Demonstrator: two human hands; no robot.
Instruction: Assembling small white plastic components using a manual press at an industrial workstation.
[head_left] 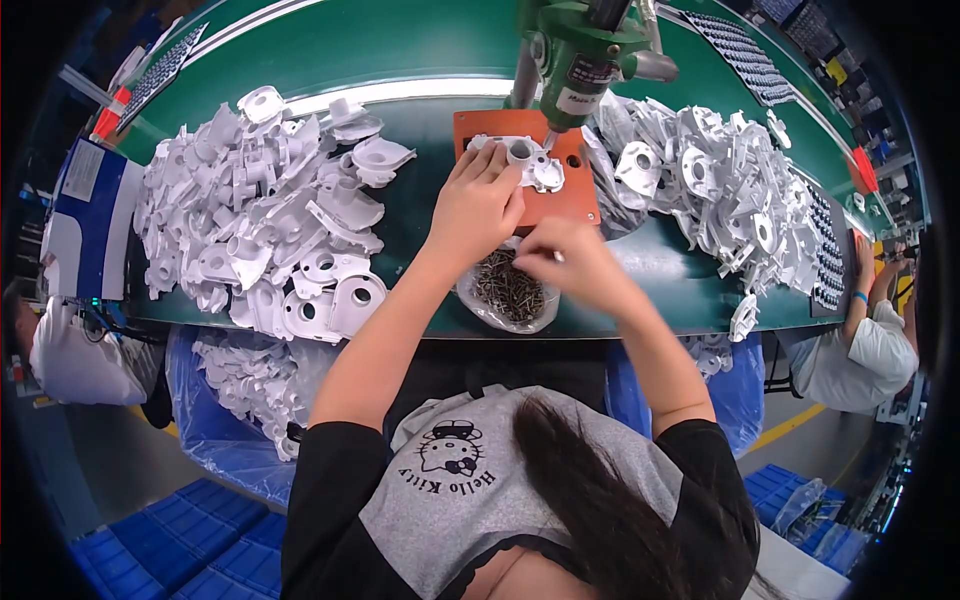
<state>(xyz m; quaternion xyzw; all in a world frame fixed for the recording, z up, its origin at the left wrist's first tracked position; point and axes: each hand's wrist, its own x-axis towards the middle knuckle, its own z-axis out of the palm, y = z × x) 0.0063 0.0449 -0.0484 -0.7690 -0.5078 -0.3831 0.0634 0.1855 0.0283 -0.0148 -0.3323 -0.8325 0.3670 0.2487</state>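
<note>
A white plastic part with round openings lies on the orange fixture plate, beneath the head of a green bench machine. My left hand grips its left end, fingers laid over the top. To the right and nearer me, my right hand is over the rim of a plastic-lined bowl full of small metal screws or pins. Its fingers are pinched together. A small pale spot shows at the fingertips, too small and blurred to name.
Heaps of similar white parts lie on the green table left and right. Dark trays line the right side. Blue-lined bins stand below the table edge. Other people sit at both sides.
</note>
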